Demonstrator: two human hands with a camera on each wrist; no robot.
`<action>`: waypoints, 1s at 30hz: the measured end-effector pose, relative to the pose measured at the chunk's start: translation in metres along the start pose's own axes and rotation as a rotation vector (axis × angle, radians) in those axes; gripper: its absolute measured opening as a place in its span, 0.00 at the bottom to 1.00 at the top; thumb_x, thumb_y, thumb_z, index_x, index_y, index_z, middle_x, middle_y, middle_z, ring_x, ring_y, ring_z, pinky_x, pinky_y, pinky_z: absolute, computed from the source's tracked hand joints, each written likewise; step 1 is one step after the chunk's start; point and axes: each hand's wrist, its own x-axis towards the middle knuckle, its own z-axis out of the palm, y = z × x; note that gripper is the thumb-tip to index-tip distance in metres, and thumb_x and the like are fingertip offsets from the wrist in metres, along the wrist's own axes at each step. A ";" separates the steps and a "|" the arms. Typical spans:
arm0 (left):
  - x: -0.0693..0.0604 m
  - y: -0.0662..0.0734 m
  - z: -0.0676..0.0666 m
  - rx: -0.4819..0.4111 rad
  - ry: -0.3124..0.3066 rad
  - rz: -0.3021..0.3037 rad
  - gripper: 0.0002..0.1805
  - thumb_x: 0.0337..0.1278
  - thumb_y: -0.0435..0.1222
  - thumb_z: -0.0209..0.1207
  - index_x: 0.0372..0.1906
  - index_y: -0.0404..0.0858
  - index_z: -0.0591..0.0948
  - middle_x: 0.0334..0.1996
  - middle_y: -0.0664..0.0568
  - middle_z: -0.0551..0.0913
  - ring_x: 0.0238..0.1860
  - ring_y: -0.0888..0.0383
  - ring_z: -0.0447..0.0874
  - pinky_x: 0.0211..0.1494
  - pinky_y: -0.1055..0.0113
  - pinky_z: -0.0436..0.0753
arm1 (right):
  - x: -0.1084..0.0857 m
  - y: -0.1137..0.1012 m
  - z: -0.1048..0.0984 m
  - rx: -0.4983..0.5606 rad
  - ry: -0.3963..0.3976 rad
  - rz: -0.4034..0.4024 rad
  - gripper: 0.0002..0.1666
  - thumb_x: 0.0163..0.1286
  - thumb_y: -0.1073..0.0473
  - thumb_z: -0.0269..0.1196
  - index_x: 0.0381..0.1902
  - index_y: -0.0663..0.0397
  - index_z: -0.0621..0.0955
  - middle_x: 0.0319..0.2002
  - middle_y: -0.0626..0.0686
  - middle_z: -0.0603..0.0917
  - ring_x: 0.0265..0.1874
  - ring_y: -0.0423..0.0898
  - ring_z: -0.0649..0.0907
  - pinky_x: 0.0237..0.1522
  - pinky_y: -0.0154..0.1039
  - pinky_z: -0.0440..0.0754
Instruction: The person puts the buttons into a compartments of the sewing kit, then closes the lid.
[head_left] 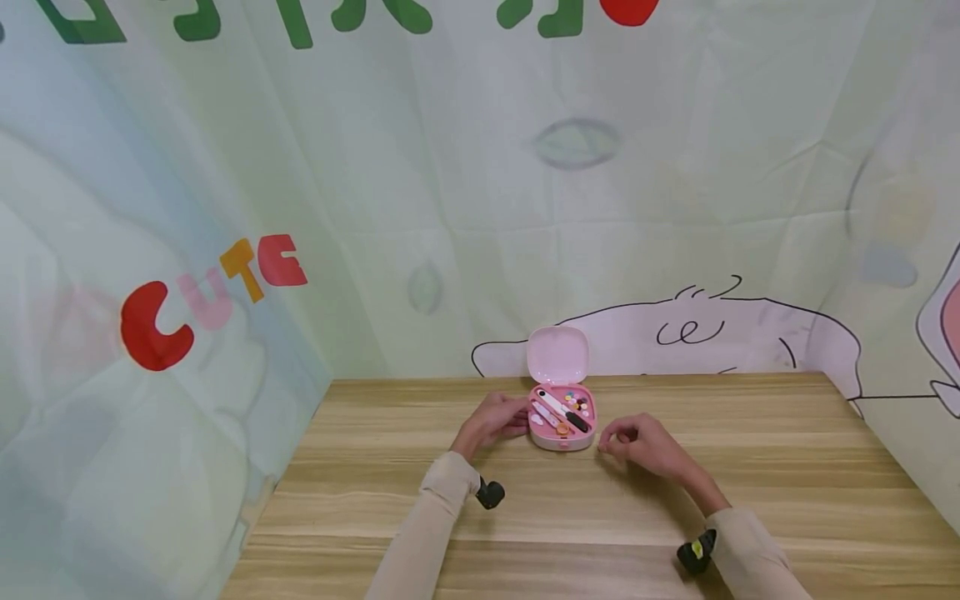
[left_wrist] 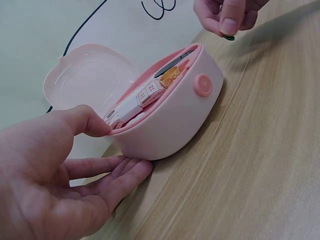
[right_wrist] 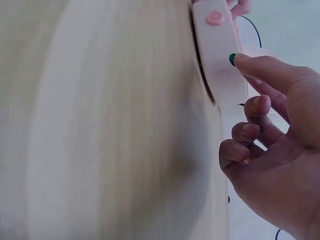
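A pink and white sewing box (head_left: pixel 562 444) stands on the table with its lid (head_left: pixel 558 354) raised. My left hand (head_left: pixel 495 418) holds the box's left side, thumb at the rim and fingers low against the wall. Inside lie a tape measure (left_wrist: pixel 150 93), an orange ring-like thimble (left_wrist: pixel 170 76), a tool with a black handle (head_left: pixel 577 422) and several small coloured buttons (head_left: pixel 577 402). Just right of the box, my right hand (head_left: pixel 648 446) pinches a small green button (right_wrist: pixel 232 59) between thumb and index finger, apart from the box. Its other fingers are curled.
The wood-grain table (head_left: pixel 360 500) extends around the box. Behind its back edge hangs a printed cloth (head_left: pixel 480 208) with letters and cartoon figures. Black wrist cameras (head_left: pixel 491 494) sit on both sleeves.
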 end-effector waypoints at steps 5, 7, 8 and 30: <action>-0.001 0.000 0.000 0.002 -0.003 0.002 0.16 0.75 0.37 0.58 0.51 0.26 0.84 0.42 0.41 0.87 0.38 0.57 0.85 0.52 0.61 0.89 | 0.008 -0.002 -0.002 0.065 0.031 0.039 0.04 0.71 0.57 0.70 0.39 0.51 0.89 0.27 0.50 0.75 0.30 0.48 0.73 0.26 0.33 0.69; -0.001 0.000 0.000 0.000 -0.003 0.003 0.16 0.75 0.37 0.58 0.51 0.26 0.84 0.41 0.42 0.87 0.38 0.57 0.85 0.52 0.61 0.89 | 0.011 -0.004 -0.002 0.076 0.052 0.060 0.04 0.71 0.56 0.70 0.39 0.50 0.89 0.28 0.51 0.75 0.31 0.49 0.73 0.28 0.34 0.69; -0.001 0.000 0.000 -0.002 -0.003 0.004 0.16 0.75 0.37 0.58 0.51 0.26 0.84 0.41 0.42 0.87 0.38 0.57 0.85 0.51 0.62 0.89 | 0.012 -0.005 -0.002 0.083 0.063 0.070 0.05 0.71 0.56 0.70 0.39 0.50 0.89 0.29 0.51 0.75 0.32 0.49 0.73 0.28 0.34 0.69; -0.001 -0.001 -0.001 -0.025 -0.025 0.020 0.16 0.75 0.36 0.58 0.51 0.25 0.84 0.38 0.44 0.87 0.38 0.57 0.85 0.51 0.63 0.89 | 0.046 -0.011 -0.003 0.247 0.198 0.264 0.14 0.73 0.51 0.68 0.49 0.54 0.88 0.42 0.54 0.79 0.43 0.53 0.73 0.36 0.38 0.74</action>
